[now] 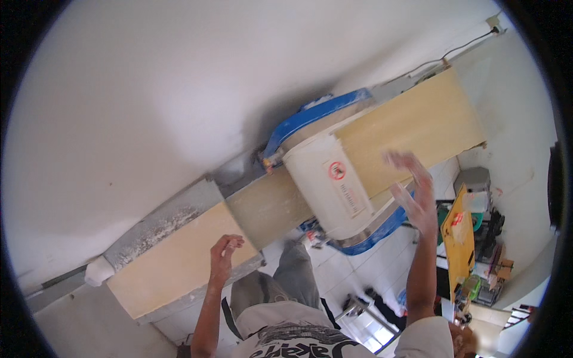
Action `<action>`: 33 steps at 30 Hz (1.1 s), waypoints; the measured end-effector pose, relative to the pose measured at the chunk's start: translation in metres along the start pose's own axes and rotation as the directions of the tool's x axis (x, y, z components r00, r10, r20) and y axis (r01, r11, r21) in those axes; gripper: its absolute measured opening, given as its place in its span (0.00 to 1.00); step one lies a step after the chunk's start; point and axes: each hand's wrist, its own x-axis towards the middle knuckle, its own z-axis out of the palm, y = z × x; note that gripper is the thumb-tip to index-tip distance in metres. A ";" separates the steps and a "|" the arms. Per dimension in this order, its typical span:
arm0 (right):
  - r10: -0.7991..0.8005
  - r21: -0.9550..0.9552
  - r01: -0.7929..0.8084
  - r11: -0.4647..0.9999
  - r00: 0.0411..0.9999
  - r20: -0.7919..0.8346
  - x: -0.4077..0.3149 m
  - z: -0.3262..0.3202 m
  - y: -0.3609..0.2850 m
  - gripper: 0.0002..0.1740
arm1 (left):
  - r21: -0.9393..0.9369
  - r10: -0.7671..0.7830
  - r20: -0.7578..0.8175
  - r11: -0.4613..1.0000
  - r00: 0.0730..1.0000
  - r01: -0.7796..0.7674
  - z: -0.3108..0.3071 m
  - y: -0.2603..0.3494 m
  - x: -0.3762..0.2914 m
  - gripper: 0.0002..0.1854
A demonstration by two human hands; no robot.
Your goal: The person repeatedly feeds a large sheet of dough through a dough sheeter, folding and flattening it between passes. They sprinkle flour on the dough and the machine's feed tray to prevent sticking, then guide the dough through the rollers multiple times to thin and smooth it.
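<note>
A dough sheeter with blue side frames and a white guard [313, 179] stands against the wall. A wide, pale sheet of dough [412, 125] covers its right-hand table and reaches the guard. Over the near edge of that sheet hangs my right hand [414, 192], floury and blurred, fingers spread, holding nothing. On the left, another pale sheet, apparently dough [179, 264], lies on the metal table; my left hand [226, 253] is above it, fingers curled, with nothing clearly seen in them. Between that sheet and the guard shows the machine's belt [271, 208].
Flour dusts the grey metal ledge [156, 235] along the wall. A white bundle [99, 271] sits at its left end. Right of me stand a yellow table [459, 246] with containers and a metal-framed stand [369, 317]. A power cable [465, 47] runs along the wall.
</note>
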 end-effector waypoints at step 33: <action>0.937 0.860 -0.396 0.321 0.264 -0.228 -0.134 0.428 0.093 0.17 | 0.532 -0.276 0.717 0.810 0.640 -0.247 0.071 -0.074 0.265 0.30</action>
